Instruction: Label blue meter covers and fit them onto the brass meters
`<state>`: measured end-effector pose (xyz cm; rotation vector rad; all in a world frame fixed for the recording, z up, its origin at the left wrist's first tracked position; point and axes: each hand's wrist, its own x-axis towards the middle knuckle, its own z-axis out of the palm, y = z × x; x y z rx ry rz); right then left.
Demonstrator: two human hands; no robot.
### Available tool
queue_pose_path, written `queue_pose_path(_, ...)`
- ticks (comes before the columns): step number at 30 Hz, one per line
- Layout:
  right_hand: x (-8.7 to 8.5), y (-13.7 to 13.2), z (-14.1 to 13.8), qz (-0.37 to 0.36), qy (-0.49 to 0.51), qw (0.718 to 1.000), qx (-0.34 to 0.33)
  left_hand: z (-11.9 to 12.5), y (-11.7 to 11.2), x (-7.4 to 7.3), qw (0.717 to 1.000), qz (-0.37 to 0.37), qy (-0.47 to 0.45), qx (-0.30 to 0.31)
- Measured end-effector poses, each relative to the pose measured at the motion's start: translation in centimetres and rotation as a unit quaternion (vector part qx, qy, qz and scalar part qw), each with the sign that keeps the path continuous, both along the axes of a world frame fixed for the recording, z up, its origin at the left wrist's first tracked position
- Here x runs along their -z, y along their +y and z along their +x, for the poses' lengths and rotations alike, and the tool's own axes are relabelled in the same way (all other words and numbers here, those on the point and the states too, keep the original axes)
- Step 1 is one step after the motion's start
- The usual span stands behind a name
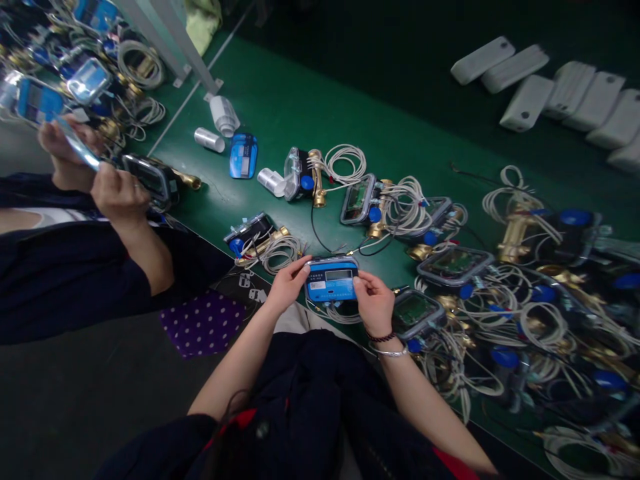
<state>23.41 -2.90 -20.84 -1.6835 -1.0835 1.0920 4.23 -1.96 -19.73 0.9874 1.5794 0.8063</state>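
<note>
Left hand (pixel 290 285) and right hand (pixel 376 303) near each other, fingers (pixel 370 279) bent, forearms (pixel 240 357) forward.

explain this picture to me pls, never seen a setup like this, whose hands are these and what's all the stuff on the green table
No machine is working here: a camera on a person's head looks forward and down, so you see roughly what they see. At the lower middle, that person's bare left hand and right hand hold a blue-faced unit with a small display window, one at each side. The green table bears brass-fitted devices with coiled pale cables, crowded at the right; some show a circuit board under a clear cover. Further left lies a loose blue panel. At far left, a co-worker's hands hold a thin shiny piece.
</note>
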Motion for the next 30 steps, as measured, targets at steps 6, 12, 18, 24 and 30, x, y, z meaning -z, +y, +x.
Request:
queue_pose_path(6, -0.4, -0.1, -0.2, 0.02, -0.056, 0.998, -0.003, 0.0, 0.2, -0.1, 1.0, -0.007, 0.004, -0.012)
queue_pose_path(12, -0.7, 0.1, -0.6, 0.008, 0.013, 1.0, 0.012, -0.1, 0.3, -0.1, 1.0, -0.007, -0.003, -0.015)
queue_pose_path(18, -0.3, 0.2, -0.5, 0.012, 0.031, 0.999, 0.015, -0.4, 0.3, 0.2, 1.0, -0.004, 0.003, -0.007)
queue_pose_path(24, -0.5, 0.5, -0.4, 0.005, 0.025, 1.0, 0.003, -0.3, 0.3, 0.4, 1.0, 0.002, 0.003, -0.002)
queue_pose_path(30, -1.3, 1.3, -0.5, -0.017, -0.033, 0.999, -0.036, 1.0, -0.5, -0.5, 0.989, 0.076, 0.097, 0.084)
